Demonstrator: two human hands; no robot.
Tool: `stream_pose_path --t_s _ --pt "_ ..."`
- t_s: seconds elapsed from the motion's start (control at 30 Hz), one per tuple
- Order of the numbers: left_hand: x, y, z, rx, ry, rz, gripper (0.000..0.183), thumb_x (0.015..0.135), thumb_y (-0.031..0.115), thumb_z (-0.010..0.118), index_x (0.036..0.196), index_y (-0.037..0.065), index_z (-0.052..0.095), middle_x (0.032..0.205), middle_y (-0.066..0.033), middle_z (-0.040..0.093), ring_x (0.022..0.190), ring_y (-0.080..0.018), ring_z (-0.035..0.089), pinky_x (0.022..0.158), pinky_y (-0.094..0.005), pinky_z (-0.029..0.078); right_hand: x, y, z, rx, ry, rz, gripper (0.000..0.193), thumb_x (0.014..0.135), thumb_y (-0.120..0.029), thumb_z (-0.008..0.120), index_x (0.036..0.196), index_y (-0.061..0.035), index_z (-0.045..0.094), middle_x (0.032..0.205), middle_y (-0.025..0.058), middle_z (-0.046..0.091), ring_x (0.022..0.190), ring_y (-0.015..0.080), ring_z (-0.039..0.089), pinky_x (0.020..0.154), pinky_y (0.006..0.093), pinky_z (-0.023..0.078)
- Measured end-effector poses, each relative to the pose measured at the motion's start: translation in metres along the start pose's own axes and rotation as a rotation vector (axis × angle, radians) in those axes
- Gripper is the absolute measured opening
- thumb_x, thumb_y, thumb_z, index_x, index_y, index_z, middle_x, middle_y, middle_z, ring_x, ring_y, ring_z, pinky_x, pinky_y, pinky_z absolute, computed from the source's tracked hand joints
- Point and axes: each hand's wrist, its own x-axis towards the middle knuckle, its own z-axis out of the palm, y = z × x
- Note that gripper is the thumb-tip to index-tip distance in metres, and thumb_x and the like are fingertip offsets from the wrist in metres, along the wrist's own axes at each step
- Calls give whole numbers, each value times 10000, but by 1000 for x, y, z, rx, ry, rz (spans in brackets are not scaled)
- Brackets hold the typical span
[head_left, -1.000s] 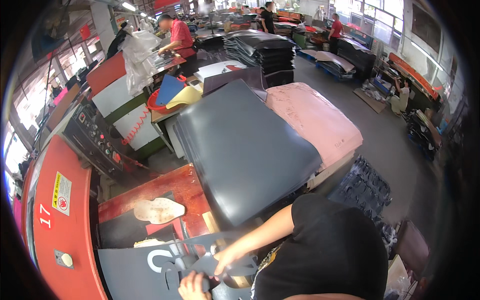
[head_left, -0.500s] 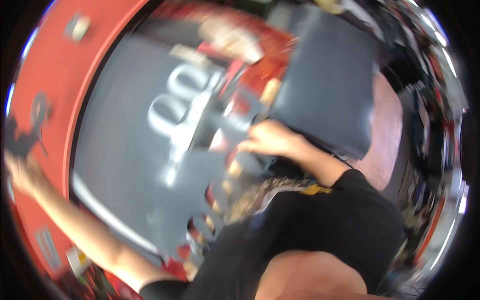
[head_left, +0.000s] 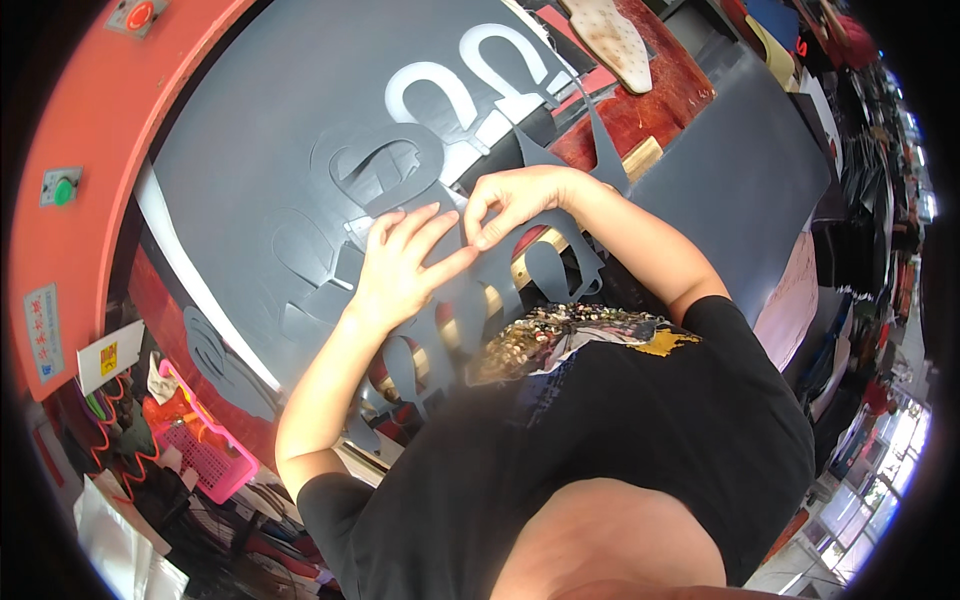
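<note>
A large grey sheet point(head_left: 260, 150) lies on the bed of a red machine, with curved shoe-part outlines cut into it and white showing through two holes point(head_left: 440, 85). My left hand point(head_left: 400, 270) lies flat on the sheet with fingers spread, pressing near a cut outline. Just to its right, my right hand point(head_left: 515, 205) has thumb and forefinger pinched on the sheet's cut webbing point(head_left: 560, 270), which hangs over the near edge. Whether a loose piece is between the fingers is hidden.
The red machine frame point(head_left: 90, 130) curves around the left, with a green button point(head_left: 62, 188) and a red button point(head_left: 138, 15). A pink basket point(head_left: 200, 455) sits below. A beige sole-shaped piece point(head_left: 610, 40) and a stack of dark sheets point(head_left: 740, 180) lie to the right.
The view has swung down onto the machine bed. My left arm, stretched out to the left half a second ago, now rests on the sheet beside my right hand.
</note>
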Motion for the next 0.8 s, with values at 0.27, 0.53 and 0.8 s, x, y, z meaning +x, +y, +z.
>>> stream_pose_path --t_s 0.27,0.53,0.8 --pt "7 3 -16 -260 7 -142 621 670 326 806 1248 201 614 1344 -116 496 1229 -331 488 974 -495 375 -3 -6 12 348 124 -81 200 780 -175 781 737 -5 685 733 60 674 717 100 607 669 234 454" --pt "31 -63 -106 -718 835 -889 462 952 419 599 1183 20 626 1056 -92 664 931 -203 642 873 -332 497 -2 -4 22 -61 292 -53 169 813 -54 695 979 -28 669 994 68 689 1007 193 621 938 347 457" --pt "1 -116 -226 -702 1412 -600 439 957 274 616 1261 -33 537 1207 -165 602 1062 -277 629 917 -417 550 3 -41 77 -952 868 -251 350 756 -46 693 1100 -97 649 1174 159 521 1087 346 521 936 411 453"
